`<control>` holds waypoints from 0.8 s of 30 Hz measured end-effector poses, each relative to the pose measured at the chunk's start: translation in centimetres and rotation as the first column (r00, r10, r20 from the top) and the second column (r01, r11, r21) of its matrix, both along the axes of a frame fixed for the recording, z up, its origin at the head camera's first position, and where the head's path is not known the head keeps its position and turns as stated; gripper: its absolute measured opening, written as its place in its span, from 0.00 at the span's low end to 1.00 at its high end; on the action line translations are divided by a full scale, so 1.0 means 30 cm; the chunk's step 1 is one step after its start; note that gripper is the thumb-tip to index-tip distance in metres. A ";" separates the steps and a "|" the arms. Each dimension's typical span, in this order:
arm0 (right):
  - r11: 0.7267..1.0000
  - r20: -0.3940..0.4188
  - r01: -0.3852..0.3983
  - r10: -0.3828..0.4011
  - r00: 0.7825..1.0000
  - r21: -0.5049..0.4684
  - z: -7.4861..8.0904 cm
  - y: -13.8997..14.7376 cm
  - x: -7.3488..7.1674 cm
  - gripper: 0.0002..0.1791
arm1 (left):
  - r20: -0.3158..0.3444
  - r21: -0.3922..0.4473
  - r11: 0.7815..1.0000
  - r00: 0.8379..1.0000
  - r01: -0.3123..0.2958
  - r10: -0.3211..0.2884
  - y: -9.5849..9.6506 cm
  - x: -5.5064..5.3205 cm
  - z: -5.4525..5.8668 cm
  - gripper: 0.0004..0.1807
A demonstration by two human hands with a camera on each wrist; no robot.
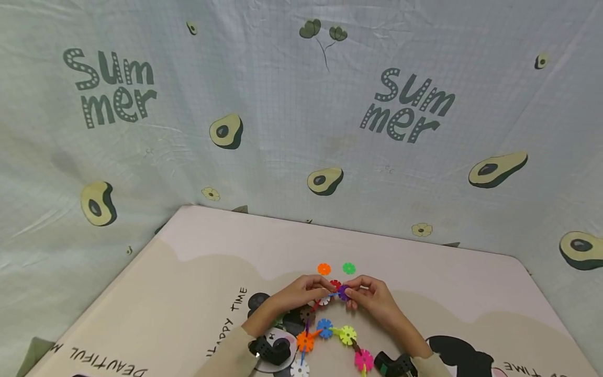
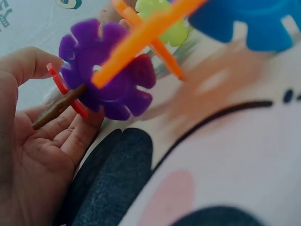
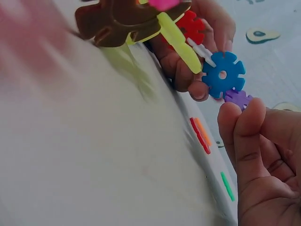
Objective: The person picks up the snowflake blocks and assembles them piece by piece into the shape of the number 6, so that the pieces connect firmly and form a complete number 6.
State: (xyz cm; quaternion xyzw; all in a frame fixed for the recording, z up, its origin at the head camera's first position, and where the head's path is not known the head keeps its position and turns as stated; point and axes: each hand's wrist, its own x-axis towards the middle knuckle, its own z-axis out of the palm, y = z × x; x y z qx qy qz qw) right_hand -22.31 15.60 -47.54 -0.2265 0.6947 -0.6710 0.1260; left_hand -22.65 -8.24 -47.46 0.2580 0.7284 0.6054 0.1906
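A chain of interlocking plastic snowflake discs curves over the table. My left hand (image 1: 301,292) grips its far end, fingertips right at a blue disc (image 3: 223,74). That blue disc joins a white disc (image 3: 202,51), with a red disc (image 3: 192,28) behind. My right hand (image 1: 372,297) pinches a small purple disc (image 3: 238,98) between thumb and fingers, its edge at the blue disc's slot. Fingers hide part of the purple disc. Close to the left palm, in the left wrist view, are another purple disc (image 2: 107,70) of the chain and a brown disc (image 2: 59,108) seen edge-on.
Loose orange (image 1: 324,268), green (image 1: 348,268) and red discs (image 1: 335,284) lie beyond the hands. The chain's nearer part includes an orange disc (image 1: 305,342), a yellow-green disc (image 1: 348,335) and a pink disc (image 1: 364,360). A patterned cloth (image 1: 282,104) hangs behind the table (image 1: 226,235).
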 end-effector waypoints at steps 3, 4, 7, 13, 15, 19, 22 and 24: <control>1.000 0.006 0.014 -0.014 1.000 0.008 0.001 0.003 0.000 0.17 | 0.011 0.009 1.000 1.000 -0.020 0.020 -0.002 0.002 0.000 0.15; 1.000 0.011 0.018 -0.018 1.000 0.011 0.002 0.004 0.000 0.17 | 0.017 0.011 1.000 0.999 -0.027 0.027 -0.003 0.002 0.000 0.15; 1.000 0.031 0.026 -0.027 0.999 0.017 0.003 0.006 0.000 0.18 | 0.021 0.010 1.000 0.999 -0.025 0.025 -0.007 0.002 0.002 0.14; 1.000 0.048 0.027 -0.027 0.998 0.015 -0.001 0.013 -0.001 0.18 | 0.022 0.026 0.999 1.000 0.020 -0.020 -0.015 -0.002 0.009 0.13; 1.000 0.050 0.024 -0.025 0.998 0.017 -0.002 0.016 -0.002 0.18 | 0.035 0.026 0.999 0.999 0.022 -0.023 -0.016 -0.005 0.010 0.13; 0.999 0.062 0.027 -0.028 0.998 0.021 -0.001 0.021 -0.004 0.18 | 0.060 0.008 1.000 0.998 0.008 -0.008 -0.014 -0.009 0.011 0.14; 0.999 0.079 0.031 -0.033 0.996 0.016 -0.004 0.025 -0.007 0.19 | 0.072 -0.012 1.000 0.997 -0.022 0.023 -0.011 -0.010 0.011 0.13; 1.000 0.083 0.030 -0.031 0.996 0.010 -0.005 0.027 -0.008 0.19 | 0.095 -0.018 0.999 0.995 -0.043 0.044 -0.008 -0.009 0.010 0.13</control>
